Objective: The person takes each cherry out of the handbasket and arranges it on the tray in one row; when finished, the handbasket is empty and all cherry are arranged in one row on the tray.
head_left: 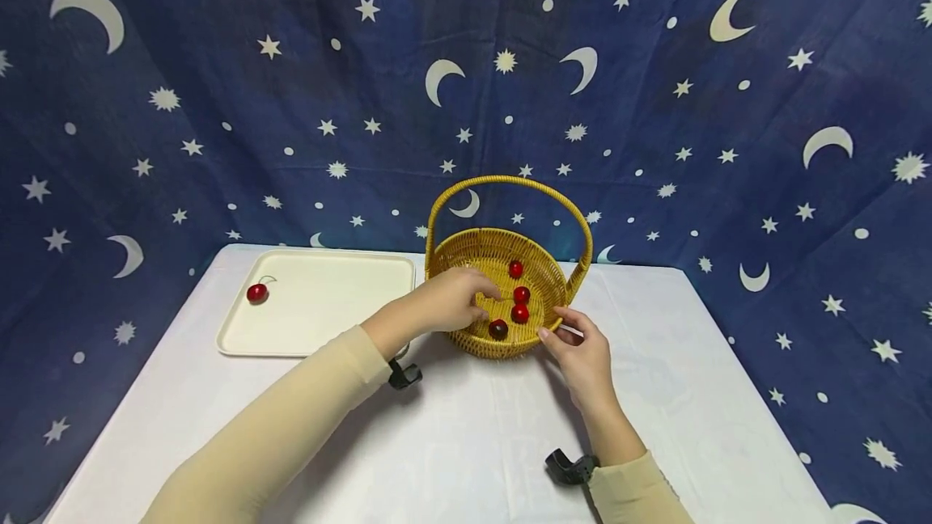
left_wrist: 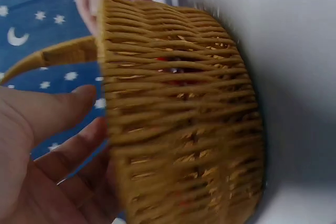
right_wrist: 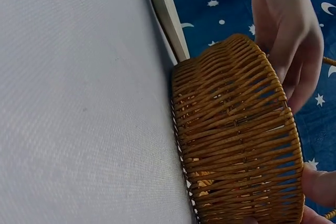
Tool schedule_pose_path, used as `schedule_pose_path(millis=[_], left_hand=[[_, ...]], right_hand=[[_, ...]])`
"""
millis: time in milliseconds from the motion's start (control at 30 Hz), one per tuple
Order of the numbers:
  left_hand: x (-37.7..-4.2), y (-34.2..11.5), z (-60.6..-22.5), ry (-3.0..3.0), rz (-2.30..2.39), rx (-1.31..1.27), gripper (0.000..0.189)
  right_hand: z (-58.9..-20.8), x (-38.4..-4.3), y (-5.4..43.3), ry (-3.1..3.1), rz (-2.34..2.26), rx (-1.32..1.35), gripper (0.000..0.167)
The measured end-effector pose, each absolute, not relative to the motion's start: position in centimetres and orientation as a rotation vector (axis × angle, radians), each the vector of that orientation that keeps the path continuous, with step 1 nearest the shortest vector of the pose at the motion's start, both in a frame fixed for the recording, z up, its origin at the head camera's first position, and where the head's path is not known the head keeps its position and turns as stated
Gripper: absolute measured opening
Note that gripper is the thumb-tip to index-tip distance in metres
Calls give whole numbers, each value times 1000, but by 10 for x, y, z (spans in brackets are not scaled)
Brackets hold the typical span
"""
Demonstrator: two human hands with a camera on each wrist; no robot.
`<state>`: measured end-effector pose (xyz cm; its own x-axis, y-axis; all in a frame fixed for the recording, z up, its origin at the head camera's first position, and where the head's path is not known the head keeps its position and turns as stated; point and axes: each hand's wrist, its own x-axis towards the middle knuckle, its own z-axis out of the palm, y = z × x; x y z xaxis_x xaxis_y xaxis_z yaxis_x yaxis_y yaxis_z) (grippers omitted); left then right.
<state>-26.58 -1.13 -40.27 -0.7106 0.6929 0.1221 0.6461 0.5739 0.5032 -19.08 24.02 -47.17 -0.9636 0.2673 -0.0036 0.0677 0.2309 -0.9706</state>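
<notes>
A round wicker basket (head_left: 480, 346) with a tall arched handle stands on the white-covered table, several dark red cherries (head_left: 520, 314) lying inside. Over its left rim reaches my left hand (head_left: 455, 300), thumb and fingers apart and pointing down toward the cherries; nothing shows between them. In the left wrist view, the basket's woven wall (left_wrist: 178, 114) hides part of these fingers. My right hand (head_left: 582, 354) pinches the front right rim between thumb and fingers. The right wrist view has the thumb and fingertips (right_wrist: 319, 184) at that rim.
To the left of the basket lies a cream rectangular tray (head_left: 331, 297) bearing one stemmed cherry (head_left: 257, 293). Behind the table hangs a dark blue cloth (head_left: 393, 79) with moons and stars. The basket handle (head_left: 510, 179) arches above the opening.
</notes>
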Motion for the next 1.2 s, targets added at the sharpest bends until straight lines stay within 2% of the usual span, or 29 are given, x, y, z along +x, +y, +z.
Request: schedule_pose_path(millis=[200,400,600,900,1200], left_hand=[[-285,19,-418,2583,755,1101,36],[-287,38,-432,2570,646,1021,32],[-284,39,-439,2629,530,908,12],[-284,28,-434,2640,521,895,8],[-276,-2,-430,2715,903,1018,26]], right_hand=[[-473,-191,239,-2323,1845,-315,51],[-472,-192,240,-2336,1842,-313,51],[-473,-193,239,-2345,1834,-303,50],[-474,-192,238,-2334,1846,-288,52],[-475,-193,238,-2341,1846,-294,49]])
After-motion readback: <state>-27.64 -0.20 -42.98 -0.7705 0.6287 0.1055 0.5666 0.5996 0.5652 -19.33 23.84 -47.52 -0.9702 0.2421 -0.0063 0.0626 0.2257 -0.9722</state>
